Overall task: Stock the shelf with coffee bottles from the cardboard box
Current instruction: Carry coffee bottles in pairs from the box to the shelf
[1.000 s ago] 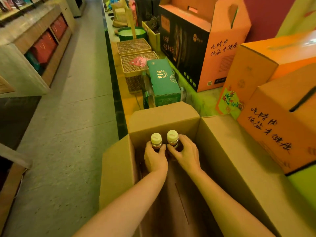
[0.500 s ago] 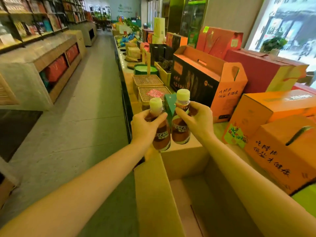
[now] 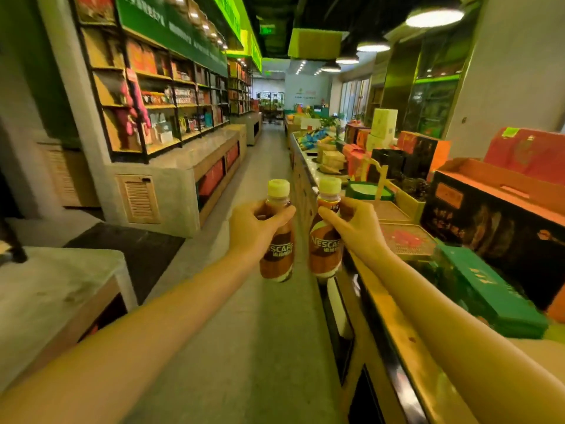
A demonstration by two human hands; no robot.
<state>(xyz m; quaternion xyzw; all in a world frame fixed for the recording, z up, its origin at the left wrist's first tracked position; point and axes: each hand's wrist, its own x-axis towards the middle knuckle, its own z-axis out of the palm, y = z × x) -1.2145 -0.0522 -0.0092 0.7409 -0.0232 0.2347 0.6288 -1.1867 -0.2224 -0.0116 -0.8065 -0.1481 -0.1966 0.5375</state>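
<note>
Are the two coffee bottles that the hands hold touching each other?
Apart. The head view shows a strip of grey floor between the left bottle and the right bottle along their whole height.

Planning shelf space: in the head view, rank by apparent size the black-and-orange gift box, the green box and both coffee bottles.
1. black-and-orange gift box.
2. green box, though nearer the camera.
3. left-hand coffee bottle and right-hand coffee bottle: alike, tied.

Retail shop: long aisle (image 3: 260, 316), stocked wall shelves (image 3: 171, 111), gift boxes (image 3: 495, 221) crowding display counter (image 3: 382, 304), green overhead signage (image 3: 171, 29).
</note>
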